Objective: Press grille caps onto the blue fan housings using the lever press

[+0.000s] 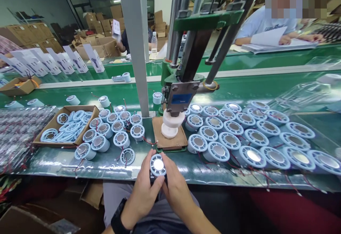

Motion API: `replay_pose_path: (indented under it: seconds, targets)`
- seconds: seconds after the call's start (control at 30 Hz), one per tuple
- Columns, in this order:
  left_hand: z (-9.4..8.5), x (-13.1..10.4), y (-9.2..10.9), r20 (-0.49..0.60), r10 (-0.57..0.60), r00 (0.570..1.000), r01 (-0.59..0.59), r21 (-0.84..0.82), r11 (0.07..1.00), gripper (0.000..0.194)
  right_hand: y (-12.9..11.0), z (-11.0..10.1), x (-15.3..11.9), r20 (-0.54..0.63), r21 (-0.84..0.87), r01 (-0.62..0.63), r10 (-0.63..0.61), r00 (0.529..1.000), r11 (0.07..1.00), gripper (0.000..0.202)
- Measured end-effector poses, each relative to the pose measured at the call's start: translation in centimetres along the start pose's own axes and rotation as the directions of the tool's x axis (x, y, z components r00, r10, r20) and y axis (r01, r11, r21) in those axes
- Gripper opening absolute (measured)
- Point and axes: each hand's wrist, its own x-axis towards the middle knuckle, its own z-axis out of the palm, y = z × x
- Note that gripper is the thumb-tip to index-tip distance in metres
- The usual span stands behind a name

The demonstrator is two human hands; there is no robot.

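Observation:
Between my left hand (146,181) and my right hand (174,179), at the near edge of the bench, is a round part with a light-blue slotted ring and a shiny silver centre (158,165). Fingers of both hands wrap its sides, and its face points up; its darker lower body is mostly hidden. Just ahead stands a green-framed press (181,93) with a white round head (172,119) over a brown pad (157,138). Left of my hands a loose blue ring (127,156) lies by a group of similar round parts (121,139).
Many more blue-ringed parts (229,140) with red and black wires fill the right side. A cardboard box (89,125) of blue rings stands left, beside wrapped stock (25,134). A grey post (135,42) rises behind. Across the bench, a person (269,26) handles papers; white boxes (94,61) stand left.

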Motion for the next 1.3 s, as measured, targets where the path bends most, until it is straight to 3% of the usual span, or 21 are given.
replay_pose_path:
  seconds: [0.17,0.3,0.47,0.8,0.97,1.07,1.13,1.17,1.23,1.3]
  targets:
    - [0.5,0.4,0.7,-0.083,-0.021,0.996,0.031,0.119,0.992,0.058,-0.1,0.3,0.0,-0.059,0.011,-0.005,0.005,0.998,1.0,0.076]
    - [-0.3,1.4,0.6,0.0,0.091,0.996,-0.089,0.158,0.983,0.051,-0.3,0.3,-0.1,-0.061,-0.001,-0.063,0.063,0.996,0.998,0.08]
    - [-1.1,1.9,-0.2,0.112,0.225,0.968,-0.244,0.203,0.948,0.053,-0.2,0.3,0.0,-0.06,0.001,-0.046,0.046,0.997,0.999,0.083]
    - [-0.7,1.4,-0.2,0.12,0.12,0.985,-0.13,0.074,0.989,0.052,-0.2,0.0,0.0,-0.04,-0.004,-0.059,0.058,0.997,0.998,0.08]
    - [0.1,0.9,-0.4,0.075,0.101,0.992,-0.107,0.081,0.991,0.052,0.1,-0.2,-0.4,0.097,0.01,-0.058,0.057,0.994,0.998,0.082]
    - [0.2,0.8,-0.3,0.015,0.079,0.997,-0.08,0.044,0.996,0.052,0.3,-3.4,0.9,0.257,0.012,0.016,-0.019,0.966,1.0,0.084]
    - [-0.1,1.1,0.2,-0.022,0.027,0.999,-0.026,0.023,0.999,0.054,-0.1,-7.9,3.5,0.279,-0.061,0.12,-0.099,0.955,0.991,0.08]
    - [-0.4,1.5,0.7,-0.031,-0.004,1.0,0.005,0.017,1.0,0.055,-0.6,-10.7,5.5,0.237,-0.127,0.168,-0.135,0.962,0.977,0.075]
    - [-1.4,2.7,1.9,-0.042,-0.034,0.999,0.035,0.013,0.999,0.055,-2.3,-16.9,10.5,0.027,-0.301,0.216,-0.218,0.976,0.929,0.063]
    - [-2.6,4.6,3.2,-0.09,0.011,0.996,-0.01,0.017,1.0,0.055,-4.4,-22.5,16.7,-0.246,-0.459,0.194,-0.334,0.91,0.867,0.053]
